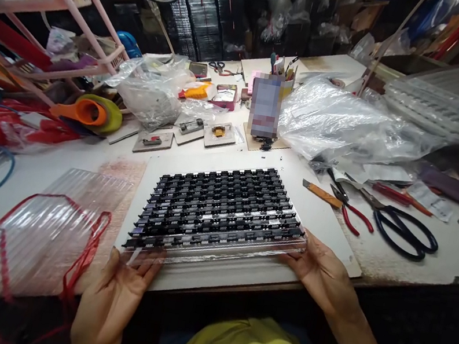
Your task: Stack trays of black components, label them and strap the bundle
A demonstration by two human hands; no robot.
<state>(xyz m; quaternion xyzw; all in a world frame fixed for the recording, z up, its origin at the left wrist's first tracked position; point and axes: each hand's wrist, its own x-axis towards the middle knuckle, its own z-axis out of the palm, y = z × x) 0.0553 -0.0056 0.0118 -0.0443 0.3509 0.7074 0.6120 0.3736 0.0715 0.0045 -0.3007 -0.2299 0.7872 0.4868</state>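
Observation:
A clear plastic tray (216, 249) filled with rows of small black parts with metal pins lies over a white board (328, 235) at the front of the table. My left hand (116, 294) holds the tray's front left corner, its thumb at the side and its fingers beneath. At the right front corner, my right hand (323, 270) grips the tray with its fingers partly under the edge. The near edge of the tray overhangs the white board's front part.
Left of the board lie ribbed clear trays (47, 235) with red ribbon (88, 254). Pliers (349, 207), a cutter (320, 193) and scissors (404, 231) rest at the right. Behind are small fixtures (219, 134), plastic bags (352, 122) and a pink rack (75, 11).

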